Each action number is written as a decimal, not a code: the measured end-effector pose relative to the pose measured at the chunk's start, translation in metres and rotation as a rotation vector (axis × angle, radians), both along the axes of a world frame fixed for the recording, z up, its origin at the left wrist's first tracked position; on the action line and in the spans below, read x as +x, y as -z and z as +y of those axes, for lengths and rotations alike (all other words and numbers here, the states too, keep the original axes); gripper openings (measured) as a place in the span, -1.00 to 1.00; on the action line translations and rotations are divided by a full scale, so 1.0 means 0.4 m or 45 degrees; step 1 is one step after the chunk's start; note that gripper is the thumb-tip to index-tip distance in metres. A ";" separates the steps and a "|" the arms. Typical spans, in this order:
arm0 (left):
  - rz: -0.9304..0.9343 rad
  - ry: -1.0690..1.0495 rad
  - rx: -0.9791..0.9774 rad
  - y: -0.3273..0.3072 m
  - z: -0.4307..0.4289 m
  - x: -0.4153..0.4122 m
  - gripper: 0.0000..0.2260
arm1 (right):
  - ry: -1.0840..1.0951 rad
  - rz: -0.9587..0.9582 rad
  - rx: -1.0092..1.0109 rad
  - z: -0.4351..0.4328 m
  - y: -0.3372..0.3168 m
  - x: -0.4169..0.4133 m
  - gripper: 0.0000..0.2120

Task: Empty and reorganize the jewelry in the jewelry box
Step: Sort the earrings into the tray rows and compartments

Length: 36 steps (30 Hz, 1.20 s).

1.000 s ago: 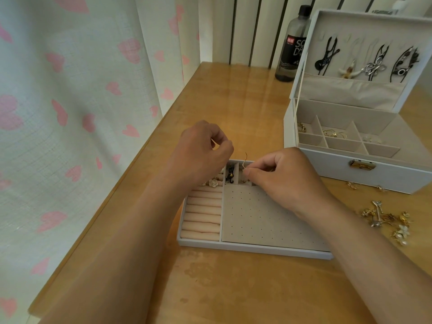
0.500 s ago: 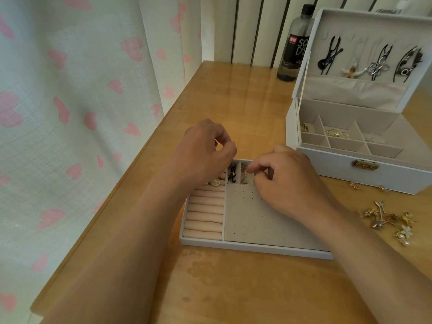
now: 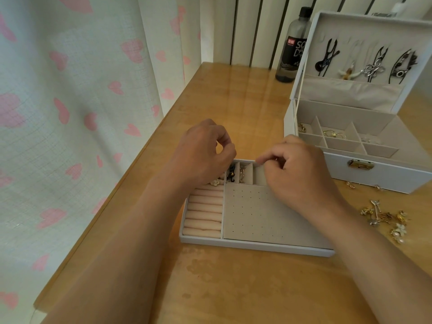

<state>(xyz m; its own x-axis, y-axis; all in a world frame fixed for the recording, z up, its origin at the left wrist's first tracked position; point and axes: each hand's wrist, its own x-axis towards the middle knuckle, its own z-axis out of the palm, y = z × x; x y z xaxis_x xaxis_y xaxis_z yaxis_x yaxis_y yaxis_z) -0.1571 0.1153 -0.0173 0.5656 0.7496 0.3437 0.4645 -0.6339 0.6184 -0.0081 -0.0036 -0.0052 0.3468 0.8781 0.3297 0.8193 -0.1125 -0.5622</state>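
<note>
Curtain [image 3: 70, 113]: pale cloth with pink hearts, hung along the table's [image 3: 233, 288] left edge.
Left hand [image 3: 203, 155]: over the tray's far left corner, fingers curled in with thumb against forefinger; whether it held anything could not be told.
Tray [image 3: 252, 245]: lifted out of the box and set on the table in front of the person.
Ring rolls [image 3: 203, 213]: bare, but for a small flower piece [image 3: 215, 182] at their far end.
Far compartments: a black piece [image 3: 231, 173] in one, a gold hoop [image 3: 243, 174] in the next.
Stud panel [image 3: 257, 213]: no jewelry seen on it.
Right hand [image 3: 301, 174]: at the tray's far rim, thumb and forefinger pinched narrow; contents too small to tell.
Bottle [image 3: 294, 50]: dark, upright, at the back of the table.
Jewelry box [image 3: 385, 174]: open, right of the tray; gold chains [image 3: 333, 134] in its cells, ornaments [image 3: 371, 69] hung in the lid.
Loose pile [image 3: 383, 218]: mixed gold pieces on the table, near the box front.
Progress, as judged: emptying partly done; tray cells, box cells and lid not yet cleared, and the reorganizing apparently not yet begun.
</note>
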 end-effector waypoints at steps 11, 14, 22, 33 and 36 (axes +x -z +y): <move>-0.107 0.157 -0.016 -0.108 -0.089 0.072 -0.88 | 0.087 0.354 0.032 -0.072 -0.095 0.078 -0.69; -0.061 0.250 0.016 -0.124 -0.150 0.129 -0.90 | 0.133 0.381 0.060 -0.135 -0.113 0.127 -0.71; 0.279 0.477 0.028 -0.078 -0.284 0.311 -0.87 | 0.195 0.359 0.010 -0.280 -0.076 0.270 -0.70; 0.642 0.515 0.049 -0.026 -0.319 0.401 -0.89 | 0.035 0.080 -0.104 -0.337 0.013 0.404 -0.78; 0.646 0.526 0.049 -0.021 -0.324 0.402 -0.89 | -0.002 0.006 -0.032 -0.335 0.029 0.410 -0.78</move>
<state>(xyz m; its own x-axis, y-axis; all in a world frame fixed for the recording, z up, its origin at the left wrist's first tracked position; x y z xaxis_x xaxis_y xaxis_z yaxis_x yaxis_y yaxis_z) 0.0037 -0.0144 -0.0087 0.9033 0.4286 -0.0191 0.4061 -0.8400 0.3597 0.1558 -0.1375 -0.0168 0.3472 0.8865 0.3059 0.8167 -0.1254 -0.5633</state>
